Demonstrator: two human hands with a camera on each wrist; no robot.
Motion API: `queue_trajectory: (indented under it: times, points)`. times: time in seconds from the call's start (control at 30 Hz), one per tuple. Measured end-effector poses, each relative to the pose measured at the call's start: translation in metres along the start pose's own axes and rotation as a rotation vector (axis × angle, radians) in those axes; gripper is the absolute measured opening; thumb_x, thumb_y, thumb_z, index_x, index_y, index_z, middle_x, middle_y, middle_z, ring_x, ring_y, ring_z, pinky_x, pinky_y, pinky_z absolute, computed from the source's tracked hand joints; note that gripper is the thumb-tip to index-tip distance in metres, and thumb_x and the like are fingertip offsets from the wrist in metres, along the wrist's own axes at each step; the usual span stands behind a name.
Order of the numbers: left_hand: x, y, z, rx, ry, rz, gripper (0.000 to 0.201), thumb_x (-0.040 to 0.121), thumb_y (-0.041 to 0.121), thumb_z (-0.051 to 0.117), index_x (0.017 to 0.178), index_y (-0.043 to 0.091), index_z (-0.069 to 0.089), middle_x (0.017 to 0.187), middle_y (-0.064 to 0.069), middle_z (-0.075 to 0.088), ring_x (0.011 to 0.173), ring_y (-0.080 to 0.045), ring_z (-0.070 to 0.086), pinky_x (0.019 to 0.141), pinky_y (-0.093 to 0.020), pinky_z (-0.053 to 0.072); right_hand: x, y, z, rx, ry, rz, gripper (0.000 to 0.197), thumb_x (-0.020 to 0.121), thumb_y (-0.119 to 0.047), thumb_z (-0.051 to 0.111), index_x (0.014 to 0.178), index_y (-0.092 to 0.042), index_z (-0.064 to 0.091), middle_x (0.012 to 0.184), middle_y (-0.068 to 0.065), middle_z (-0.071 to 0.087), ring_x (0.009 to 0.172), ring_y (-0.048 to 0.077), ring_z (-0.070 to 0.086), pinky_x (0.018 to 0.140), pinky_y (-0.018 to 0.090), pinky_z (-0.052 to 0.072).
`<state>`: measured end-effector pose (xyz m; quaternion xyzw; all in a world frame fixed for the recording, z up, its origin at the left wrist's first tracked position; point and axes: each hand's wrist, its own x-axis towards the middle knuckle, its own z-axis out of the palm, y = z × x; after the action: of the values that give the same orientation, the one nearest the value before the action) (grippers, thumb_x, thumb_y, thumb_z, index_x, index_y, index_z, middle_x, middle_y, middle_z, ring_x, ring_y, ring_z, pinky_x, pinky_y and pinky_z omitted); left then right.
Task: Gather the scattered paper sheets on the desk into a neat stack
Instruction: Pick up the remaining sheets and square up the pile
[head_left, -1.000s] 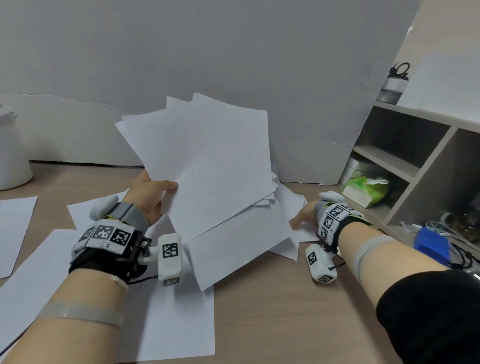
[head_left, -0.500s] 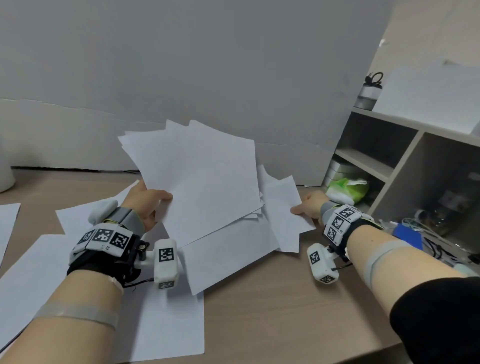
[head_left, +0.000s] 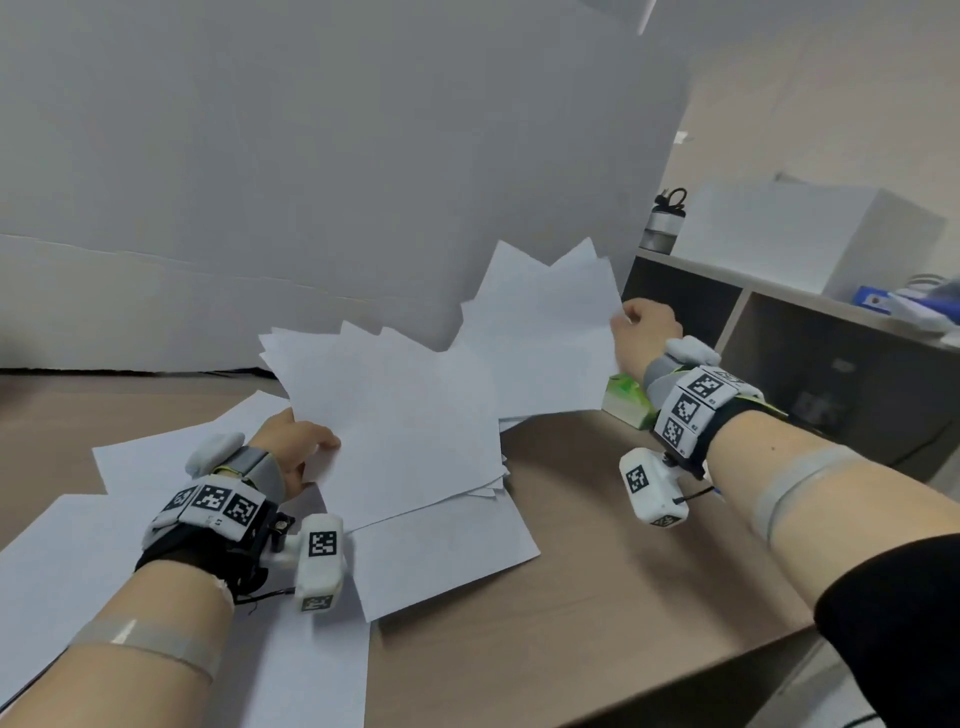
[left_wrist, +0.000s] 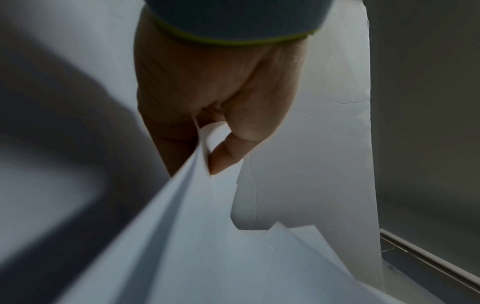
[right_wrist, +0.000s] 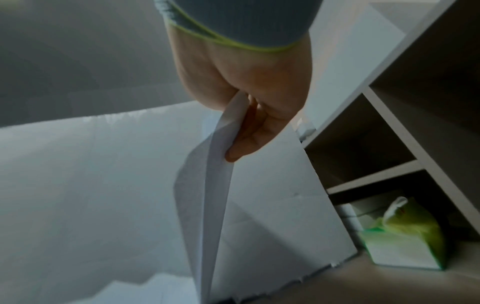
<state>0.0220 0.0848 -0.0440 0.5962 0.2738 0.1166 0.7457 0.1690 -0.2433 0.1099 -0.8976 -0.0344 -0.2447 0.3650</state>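
Note:
My left hand (head_left: 298, 447) pinches the left edge of a fanned bundle of white sheets (head_left: 400, 415), tilted up above the desk; the left wrist view shows the thumb (left_wrist: 228, 152) pressed on the bundle's edge (left_wrist: 197, 205). My right hand (head_left: 641, 327) holds a second small bunch of white sheets (head_left: 545, 332) raised off the desk at the right, partly tucked behind the left bundle. In the right wrist view the fingers (right_wrist: 249, 133) pinch the paper's edge (right_wrist: 218, 164). More loose sheets (head_left: 447, 556) lie flat on the wooden desk (head_left: 623, 597) below and at the left (head_left: 67, 571).
A grey-white board (head_left: 311, 182) stands along the back of the desk. A shelf unit (head_left: 805, 364) stands at the right with a green tissue pack (head_left: 626, 402) at its foot, a bottle (head_left: 662, 223) and a white box (head_left: 795, 234) on top.
My right hand has lifted its sheets off the desk, up and to the right. The left hand keeps its grip on the bundle. The head view has swung to the right.

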Motion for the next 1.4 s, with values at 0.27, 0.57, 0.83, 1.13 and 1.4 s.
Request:
queue_trajectory:
  times: [0.27, 0.57, 0.83, 1.13, 1.4]
  points:
    - [0.000, -0.003, 0.003, 0.069, 0.003, -0.090, 0.020, 0.088, -0.016, 0.053, 0.099, 0.000, 0.053, 0.090, -0.023, 0.061, 0.077, -0.038, 0.062, 0.073, -0.048, 0.054, 0.017, -0.032, -0.017, 0.188, 0.133, -0.064, 0.025, 0.099, -0.030, 0.051, 0.107, -0.018, 0.071, 0.099, 0.003, 0.067, 0.085, 0.026, 0.060, 0.072, 0.026, 0.037]
    - [-0.002, -0.004, 0.007, 0.092, 0.006, -0.161, 0.024, 0.085, -0.013, 0.057, 0.108, -0.006, 0.053, 0.093, -0.026, 0.061, 0.086, -0.043, 0.062, 0.091, -0.061, 0.050, 0.008, -0.058, -0.003, 0.378, 0.048, -0.259, 0.019, 0.098, -0.027, 0.054, 0.103, -0.016, 0.069, 0.083, 0.002, 0.064, 0.064, 0.016, 0.056, 0.058, 0.017, 0.047]
    - [-0.001, -0.008, 0.003, 0.068, -0.023, -0.174, 0.020, 0.087, -0.009, 0.055, 0.107, -0.006, 0.056, 0.088, -0.024, 0.062, 0.075, -0.038, 0.064, 0.070, -0.051, 0.055, -0.034, -0.067, 0.017, 0.500, -0.367, -0.366, 0.012, 0.094, -0.021, 0.068, 0.084, -0.026, 0.065, 0.082, -0.005, 0.064, 0.079, 0.008, 0.057, 0.081, 0.019, 0.046]
    - [-0.003, -0.008, -0.002, 0.012, -0.083, -0.217, 0.008, 0.092, 0.000, 0.052, 0.100, 0.000, 0.050, 0.081, -0.018, 0.057, 0.069, -0.034, 0.060, 0.059, -0.042, 0.054, -0.098, -0.037, 0.050, 0.295, -0.908, -0.321, 0.016, 0.087, -0.003, 0.072, 0.102, -0.008, 0.074, 0.089, 0.006, 0.074, 0.065, 0.000, 0.060, 0.055, 0.020, 0.049]
    - [0.008, -0.011, -0.004, -0.302, -0.102, -0.200, 0.044, 0.101, 0.051, 0.034, 0.097, 0.017, 0.062, 0.075, -0.005, 0.068, 0.072, -0.024, 0.065, 0.061, -0.033, 0.054, -0.125, -0.007, 0.070, 0.018, -1.122, -0.403, 0.034, 0.084, -0.003, 0.071, 0.114, -0.020, 0.071, 0.108, -0.018, 0.068, 0.119, 0.008, 0.061, 0.084, 0.007, 0.046]
